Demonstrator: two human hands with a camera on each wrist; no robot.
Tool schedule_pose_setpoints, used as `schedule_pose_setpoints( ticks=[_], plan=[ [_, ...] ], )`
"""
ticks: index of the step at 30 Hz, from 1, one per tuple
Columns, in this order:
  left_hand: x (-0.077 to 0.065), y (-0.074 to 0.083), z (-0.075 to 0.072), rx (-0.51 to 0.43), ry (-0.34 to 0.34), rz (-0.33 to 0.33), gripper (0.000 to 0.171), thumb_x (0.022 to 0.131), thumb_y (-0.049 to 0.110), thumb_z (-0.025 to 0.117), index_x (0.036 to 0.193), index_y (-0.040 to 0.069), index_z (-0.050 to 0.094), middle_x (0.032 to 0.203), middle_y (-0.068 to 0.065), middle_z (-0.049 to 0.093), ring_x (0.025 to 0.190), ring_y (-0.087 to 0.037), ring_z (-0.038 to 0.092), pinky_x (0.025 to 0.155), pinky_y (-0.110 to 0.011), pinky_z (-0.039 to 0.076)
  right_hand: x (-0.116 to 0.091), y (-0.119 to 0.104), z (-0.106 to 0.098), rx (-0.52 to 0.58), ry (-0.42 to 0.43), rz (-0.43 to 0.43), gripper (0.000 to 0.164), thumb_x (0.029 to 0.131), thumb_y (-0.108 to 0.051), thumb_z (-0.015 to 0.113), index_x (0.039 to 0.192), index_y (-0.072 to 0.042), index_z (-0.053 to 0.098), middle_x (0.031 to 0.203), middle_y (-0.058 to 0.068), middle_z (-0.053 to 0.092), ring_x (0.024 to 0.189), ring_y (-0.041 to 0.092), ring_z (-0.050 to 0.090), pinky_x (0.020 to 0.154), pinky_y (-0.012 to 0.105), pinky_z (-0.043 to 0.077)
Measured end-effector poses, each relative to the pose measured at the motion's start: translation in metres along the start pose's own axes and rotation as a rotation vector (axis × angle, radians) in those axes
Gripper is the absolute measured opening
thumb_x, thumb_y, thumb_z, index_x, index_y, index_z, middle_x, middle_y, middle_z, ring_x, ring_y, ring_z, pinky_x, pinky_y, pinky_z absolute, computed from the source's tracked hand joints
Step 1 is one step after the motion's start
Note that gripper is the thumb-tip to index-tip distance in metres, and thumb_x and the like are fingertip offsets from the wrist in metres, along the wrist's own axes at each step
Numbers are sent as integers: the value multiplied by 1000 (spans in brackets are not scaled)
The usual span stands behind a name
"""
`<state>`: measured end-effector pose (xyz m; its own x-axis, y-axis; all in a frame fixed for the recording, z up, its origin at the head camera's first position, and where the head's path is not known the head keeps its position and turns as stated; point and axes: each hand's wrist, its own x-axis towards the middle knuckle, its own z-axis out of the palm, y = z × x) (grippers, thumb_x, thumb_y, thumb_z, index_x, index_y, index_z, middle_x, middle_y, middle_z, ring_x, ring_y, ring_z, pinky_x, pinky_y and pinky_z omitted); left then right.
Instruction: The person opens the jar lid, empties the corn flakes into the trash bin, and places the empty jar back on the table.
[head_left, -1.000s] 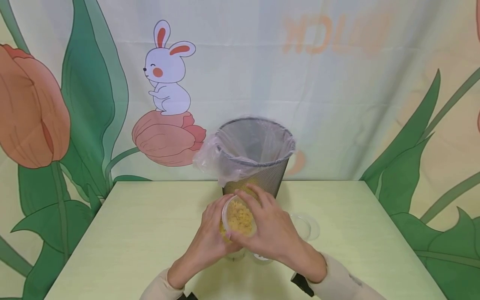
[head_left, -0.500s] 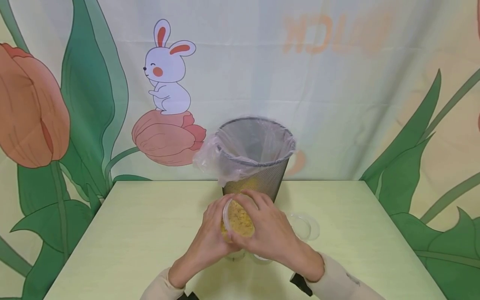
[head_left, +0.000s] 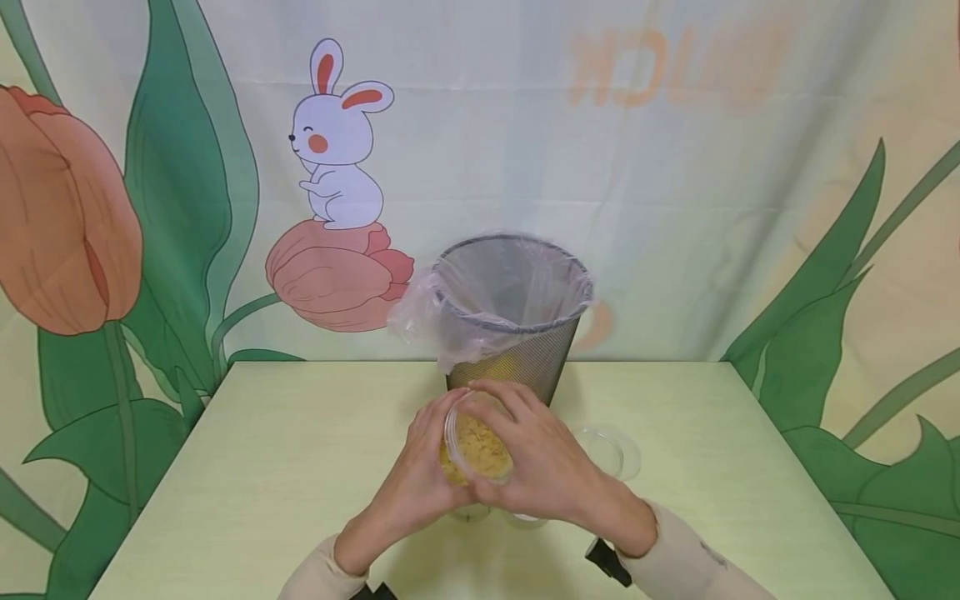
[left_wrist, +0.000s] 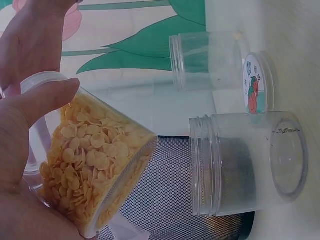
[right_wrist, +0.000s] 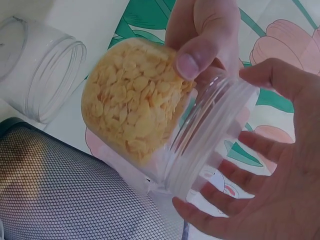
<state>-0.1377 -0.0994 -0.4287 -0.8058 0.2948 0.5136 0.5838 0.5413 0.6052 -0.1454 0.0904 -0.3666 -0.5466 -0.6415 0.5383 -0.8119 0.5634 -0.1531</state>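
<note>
A clear plastic jar of corn flakes [left_wrist: 92, 155] hangs tilted above the table between both hands. My left hand [head_left: 422, 462] grips the jar's body, its thumb [left_wrist: 52, 97] lying near the neck. My right hand [head_left: 540, 454] holds the translucent screw lid [right_wrist: 217, 137] at the mouth, fingers spread around its edge. The flakes fill the lower part of the jar, leaving space below the lid. Under the hands stands a lidless clear jar [left_wrist: 245, 165]; a second lidless jar [left_wrist: 215, 60] stands to the right. Between these lies a round lid [left_wrist: 253, 85] with a strawberry cartoon.
A dark mesh bin [head_left: 525, 367] lined with a pale pink plastic bag [head_left: 457, 333] stands at the table's back edge, just beyond the hands. Behind the pale table [head_left: 300, 467] hangs a curtain [head_left: 660, 208] printed with tulips and a rabbit.
My right hand's fingers have shifted around the lid, and the index finger now bends lower. The left hand and the jar stay nearly in place; the flakes have settled slightly.
</note>
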Motion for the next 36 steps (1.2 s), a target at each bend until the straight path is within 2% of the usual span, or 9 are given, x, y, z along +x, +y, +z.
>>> schedule_pose_setpoints(
  ticks=[7,10,18,27,30,36],
  plan=[
    [-1,0,0,-33,-13,-13,117,61,25,93,154,21,23,153,-5,37,141,-29,35,110,-58,37,-1,6,-4,-21,-31,-106,72,69,-36,80,134,-21,53,143,6,48,131,25,47,102,44,48],
    [-1,-1,0,-35,-16,-10,116,61,26,93,154,21,23,153,-6,38,140,-29,36,108,-58,39,-1,8,-6,-22,-41,-161,70,70,-35,81,133,-20,53,143,6,48,132,27,46,104,44,47],
    [-3,0,-1,-53,-28,-10,114,62,22,92,153,20,25,153,-6,37,140,-28,37,107,-56,42,-1,13,-12,-18,-87,-263,69,70,-32,82,132,-21,54,147,7,46,137,30,43,106,47,45],
    [-3,-2,-3,-89,-69,3,114,62,26,92,153,26,24,153,-3,36,141,-25,36,109,-55,40,-2,17,-15,14,-104,-352,77,63,-24,84,134,-22,55,148,4,45,140,28,39,111,46,40],
    [-4,-5,-5,-99,-78,-23,114,62,27,92,153,29,24,152,-1,36,138,-24,38,106,-55,42,-3,17,-19,27,-110,-357,80,60,-22,83,135,-23,54,150,4,44,141,28,37,110,47,40],
    [-5,-10,-10,-106,-71,-118,115,60,23,93,152,32,24,152,1,36,136,-27,40,104,-55,43,-2,16,-29,25,-89,-343,77,59,-20,80,131,-22,56,150,3,44,140,28,38,109,47,41]
  ],
)
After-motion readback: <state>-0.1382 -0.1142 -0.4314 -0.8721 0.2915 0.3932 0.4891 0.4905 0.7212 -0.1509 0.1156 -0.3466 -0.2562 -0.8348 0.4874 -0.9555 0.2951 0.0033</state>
